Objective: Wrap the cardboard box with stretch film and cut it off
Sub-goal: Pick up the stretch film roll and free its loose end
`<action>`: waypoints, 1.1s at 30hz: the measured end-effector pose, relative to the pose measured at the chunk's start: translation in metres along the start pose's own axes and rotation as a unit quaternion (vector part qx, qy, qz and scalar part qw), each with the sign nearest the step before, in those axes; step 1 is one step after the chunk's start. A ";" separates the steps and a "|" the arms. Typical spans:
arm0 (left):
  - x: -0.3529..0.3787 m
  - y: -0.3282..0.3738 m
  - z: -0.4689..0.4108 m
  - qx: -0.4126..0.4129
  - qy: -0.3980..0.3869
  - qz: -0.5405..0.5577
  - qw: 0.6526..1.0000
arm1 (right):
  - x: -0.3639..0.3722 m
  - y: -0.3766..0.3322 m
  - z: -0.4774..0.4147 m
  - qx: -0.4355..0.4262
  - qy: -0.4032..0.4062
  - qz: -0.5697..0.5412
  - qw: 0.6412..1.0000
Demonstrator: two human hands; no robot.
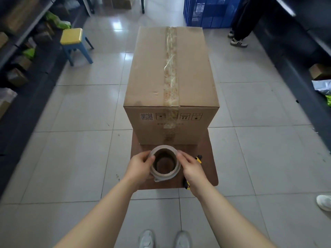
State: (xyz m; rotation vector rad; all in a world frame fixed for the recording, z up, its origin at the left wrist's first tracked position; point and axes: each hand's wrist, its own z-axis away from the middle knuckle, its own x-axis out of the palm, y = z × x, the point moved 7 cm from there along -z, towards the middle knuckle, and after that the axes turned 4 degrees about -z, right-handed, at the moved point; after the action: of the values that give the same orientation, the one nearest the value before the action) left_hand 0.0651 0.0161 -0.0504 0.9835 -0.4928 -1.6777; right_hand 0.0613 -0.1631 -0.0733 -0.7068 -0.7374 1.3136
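Our forearms reach in from the bottom edge, above our pale shoes (146,238) on the tiled floor (80,158). Ahead of us stands the cardboard box (148,68), sealed along its top by a strip of clear tape (171,68), with printed handling marks on its near face. It sits on the far part of a low brown board (206,140). A blue crate (209,11) stands beyond the box, and a yellow-topped stool (75,42) stands off to the left.

Over the board's near part, just before the box, we hold the roll of stretch film (165,175) upright, its hollow core facing us. Our left hand (138,166) curls round its left side, thumb on the rim. Our right hand (192,170) grips its right side. A yellow-and-black utility knife (198,158) lies on the board under our right hand.
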 end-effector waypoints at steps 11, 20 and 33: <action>-0.049 0.088 0.090 0.092 -0.015 0.067 0.993 | -0.012 -0.096 0.068 -0.034 -0.069 -0.046 0.996; -0.057 0.146 0.155 0.146 -0.078 0.158 0.974 | -0.037 -0.160 0.121 -0.079 -0.069 -0.094 0.990; -0.020 0.155 0.179 0.107 -0.086 0.083 0.987 | -0.082 -0.191 0.161 -0.178 -0.018 -0.092 0.980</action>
State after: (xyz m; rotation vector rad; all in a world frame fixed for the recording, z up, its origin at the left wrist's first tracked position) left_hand 0.0131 -0.0447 0.1734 0.9251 -0.8620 -1.5883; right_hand 0.0330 -0.2606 0.1691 -0.8778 -1.0579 1.0373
